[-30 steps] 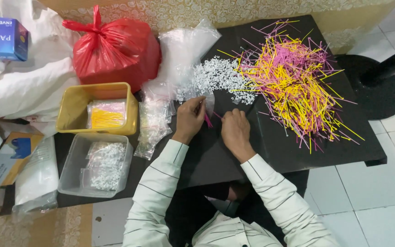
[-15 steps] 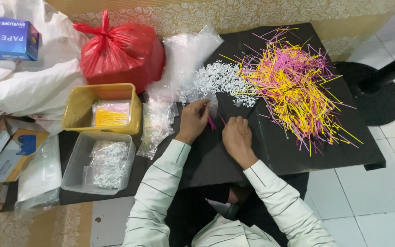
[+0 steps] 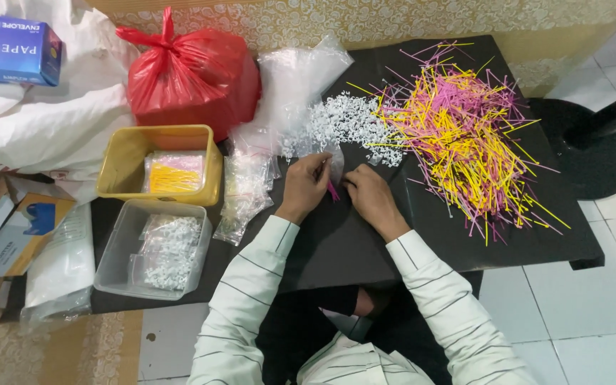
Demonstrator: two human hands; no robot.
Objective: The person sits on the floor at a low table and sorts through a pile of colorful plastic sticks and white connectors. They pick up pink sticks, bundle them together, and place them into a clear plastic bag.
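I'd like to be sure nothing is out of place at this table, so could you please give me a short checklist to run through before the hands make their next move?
1. Left hand has hold of the small clear bag: ok, its fingers pinch it.
2. Right hand is at the pink sticks between the hands: ok, though how many it grips: cannot tell.
3. Pile of pink and yellow sticks lies on the black table: ok.
4. White plastic bits heaped just beyond the hands: ok.
5. Yellow tub sits upright, packets inside: ok.
6. Clear tub upright: ok.
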